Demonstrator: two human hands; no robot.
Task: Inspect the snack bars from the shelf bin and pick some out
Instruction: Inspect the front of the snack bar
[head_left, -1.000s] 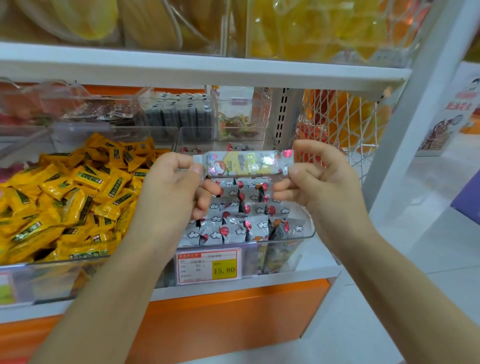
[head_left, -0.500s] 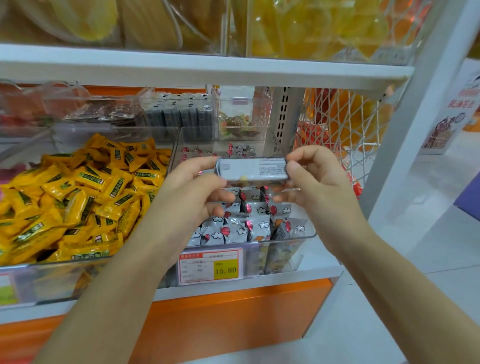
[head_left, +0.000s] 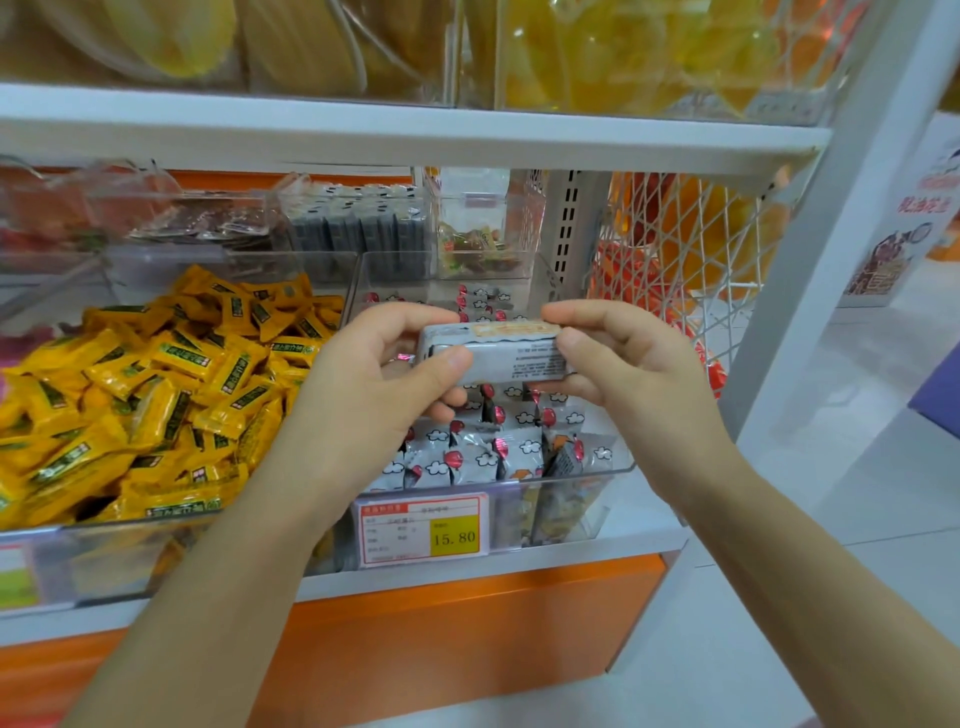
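- A single snack bar (head_left: 498, 353) sits at the centre of the frame, held level in the air above the clear shelf bin (head_left: 597, 475), touching nothing but the two hands.
- Its wrapper is a dull silver-grey. The side facing the camera carries a block of small black print toward the right end. A wavy seam runs along its length, and above that is a strip of orange and yellow.
- The left hand (head_left: 363, 395) pinches the bar's left end, thumb on the near face and fingers curled behind.
- The right hand (head_left: 628, 379) grasps the right end the same way, thumb in front and fingers folded round.
- Below the hands, the bin holds many more bars (head_left: 467, 462) in grey wrappers with white clouds and red spots.
- A red-bordered price tag (head_left: 423, 530) reading 15.80 hangs on the bin's front.
- At the left of the frame lies a heap of yellow packets (head_left: 156, 395).
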